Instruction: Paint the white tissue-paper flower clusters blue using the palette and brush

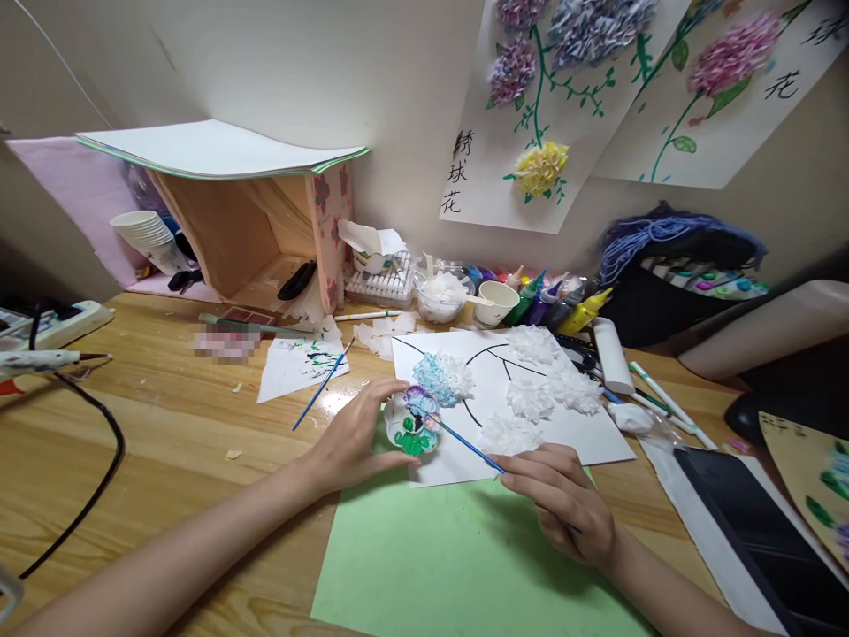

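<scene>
My left hand (362, 435) grips the rim of a small flower-shaped paint palette (403, 435), which carries green, purple and blue paint. In my right hand (563, 495) is a thin blue paintbrush (470, 445), its tip in the palette's blue-purple part. Both are over the left edge of a white sheet (451, 464) with black drawn stems and several raised white paper flower clusters (531, 395). The cluster nearest the palette is partly coloured light blue (436, 379). Under the sheet lies green paper (464, 557).
Another blue brush (323, 385) lies beside a paint-stained paper (285, 372). Behind the sheet stand a bowl of white scraps (442, 296), a paper cup (496, 303) and paint bottles (531, 296). A glue gun (46, 358) lies left, a black phone-like slab (736, 522) right.
</scene>
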Demonstrator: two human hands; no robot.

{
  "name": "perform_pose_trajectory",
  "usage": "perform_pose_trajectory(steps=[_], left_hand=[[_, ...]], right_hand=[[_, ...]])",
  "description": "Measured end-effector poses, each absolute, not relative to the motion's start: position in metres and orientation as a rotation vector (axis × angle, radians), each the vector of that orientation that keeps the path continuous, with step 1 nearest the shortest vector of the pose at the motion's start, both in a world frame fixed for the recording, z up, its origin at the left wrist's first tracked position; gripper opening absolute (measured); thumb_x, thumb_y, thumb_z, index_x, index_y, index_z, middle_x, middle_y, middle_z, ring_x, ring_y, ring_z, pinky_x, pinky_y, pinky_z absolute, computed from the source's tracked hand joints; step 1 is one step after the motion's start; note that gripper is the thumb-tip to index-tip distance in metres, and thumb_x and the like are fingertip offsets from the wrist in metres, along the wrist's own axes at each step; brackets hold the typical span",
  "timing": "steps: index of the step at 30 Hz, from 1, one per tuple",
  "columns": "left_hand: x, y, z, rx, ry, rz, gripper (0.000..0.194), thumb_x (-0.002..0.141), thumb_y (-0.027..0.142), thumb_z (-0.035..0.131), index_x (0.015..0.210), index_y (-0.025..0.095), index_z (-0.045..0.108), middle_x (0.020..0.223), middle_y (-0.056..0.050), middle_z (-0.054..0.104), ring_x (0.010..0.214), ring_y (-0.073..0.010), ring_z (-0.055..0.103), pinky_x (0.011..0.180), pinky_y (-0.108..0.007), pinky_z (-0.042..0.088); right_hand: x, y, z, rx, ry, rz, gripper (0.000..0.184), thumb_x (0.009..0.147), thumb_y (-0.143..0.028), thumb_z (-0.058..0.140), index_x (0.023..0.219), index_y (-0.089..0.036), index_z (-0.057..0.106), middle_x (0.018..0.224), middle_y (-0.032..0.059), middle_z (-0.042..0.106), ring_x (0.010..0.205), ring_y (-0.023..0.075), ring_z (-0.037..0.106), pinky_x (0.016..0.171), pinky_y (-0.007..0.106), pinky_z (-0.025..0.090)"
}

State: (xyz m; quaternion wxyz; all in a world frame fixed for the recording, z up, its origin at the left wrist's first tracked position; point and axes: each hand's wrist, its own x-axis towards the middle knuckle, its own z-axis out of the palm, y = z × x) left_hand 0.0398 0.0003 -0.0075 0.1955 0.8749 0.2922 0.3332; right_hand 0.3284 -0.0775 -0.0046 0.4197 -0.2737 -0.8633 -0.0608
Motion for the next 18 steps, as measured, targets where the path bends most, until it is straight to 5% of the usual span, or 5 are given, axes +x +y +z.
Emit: perform_pose_trajectory(steps=[18], left_hand=[[0.0395, -0.0001, -0.0057, 2.426, 0.858, 0.906, 0.083, 0.071, 0.043, 0.081, 0.137, 0.025, 0.034, 0.133, -0.015, 0.059, 0.122, -0.0316, 0.06, 0.098, -0.048, 0.054]], right_hand=[[0.3354, -0.0792, -0.012, -0.763, -2.069, -0.144, 0.033, 0.099, -0.02, 0.035, 0.121, -0.023, 0.06, 0.099, 0.0062, 0.078, 0.082, 0.0176, 0.067, 0.071, 0.034, 0.05]])
